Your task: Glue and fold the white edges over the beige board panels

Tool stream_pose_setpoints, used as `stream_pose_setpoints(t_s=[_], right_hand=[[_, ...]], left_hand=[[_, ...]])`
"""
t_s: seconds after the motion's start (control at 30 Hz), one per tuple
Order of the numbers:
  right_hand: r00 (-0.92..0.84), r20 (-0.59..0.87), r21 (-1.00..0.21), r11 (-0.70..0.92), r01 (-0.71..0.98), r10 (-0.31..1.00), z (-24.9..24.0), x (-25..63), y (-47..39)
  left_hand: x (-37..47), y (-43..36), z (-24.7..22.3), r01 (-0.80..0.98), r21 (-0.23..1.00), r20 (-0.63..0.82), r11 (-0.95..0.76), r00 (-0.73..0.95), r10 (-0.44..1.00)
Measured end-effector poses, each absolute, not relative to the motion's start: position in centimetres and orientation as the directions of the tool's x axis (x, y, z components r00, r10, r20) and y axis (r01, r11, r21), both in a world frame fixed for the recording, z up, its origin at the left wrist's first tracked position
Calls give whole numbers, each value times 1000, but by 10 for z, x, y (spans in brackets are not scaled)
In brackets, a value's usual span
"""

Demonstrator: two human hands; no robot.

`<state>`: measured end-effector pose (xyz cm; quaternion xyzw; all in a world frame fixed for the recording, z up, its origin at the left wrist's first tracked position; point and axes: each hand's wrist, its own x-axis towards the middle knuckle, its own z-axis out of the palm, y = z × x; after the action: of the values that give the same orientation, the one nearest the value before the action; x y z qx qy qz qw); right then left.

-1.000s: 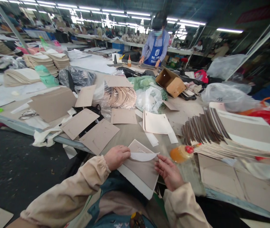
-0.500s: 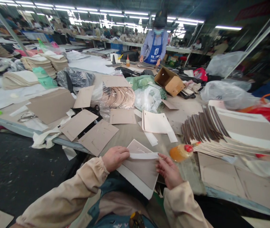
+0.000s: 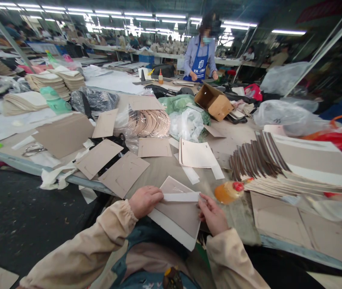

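A grey-beige sheet (image 3: pixel 178 216) with a white border hangs over the table's front edge, close to my body. Across it lies a narrow white strip (image 3: pixel 183 197). My left hand (image 3: pixel 147 200) has its fingers closed on the strip's left end, against the sheet's left edge. At the other end, my right hand (image 3: pixel 213 213) pinches the strip between thumb and fingers by the sheet's right edge. My thumb on the left side is hidden. Just right of my hands, a bottle of amber liquid (image 3: pixel 227 192) with a red cap lies on its side.
Beyond the sheet are white panels (image 3: pixel 198 154) with strips under them. A fanned stack of bordered sheets (image 3: pixel 312 156) lies to the right, grey-beige panels (image 3: pixel 124 172) to the left. An open cardboard box (image 3: pixel 213 102) and a co-worker in a blue apron (image 3: pixel 200 64) are farther back.
My right hand has shifted slightly left, its grip closer on the strip's end. My left hand stays nearly in place. The co-worker across the table has straightened and moved a little right.
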<state>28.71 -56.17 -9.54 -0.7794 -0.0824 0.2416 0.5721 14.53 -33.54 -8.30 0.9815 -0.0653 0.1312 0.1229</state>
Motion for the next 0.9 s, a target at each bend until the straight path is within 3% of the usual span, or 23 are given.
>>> stream_pose_setpoints(t_s=[0.6, 0.9], right_hand=[[863, -244, -955, -262, -136, 441, -110, 286, -568], [880, -156, -959, -282, -26, 449, -114, 281, -574]], left_hand=[[149, -336, -86, -157, 248, 268, -956, 959, -88], [149, -336, -88, -146, 312, 272, -939, 960, -59]])
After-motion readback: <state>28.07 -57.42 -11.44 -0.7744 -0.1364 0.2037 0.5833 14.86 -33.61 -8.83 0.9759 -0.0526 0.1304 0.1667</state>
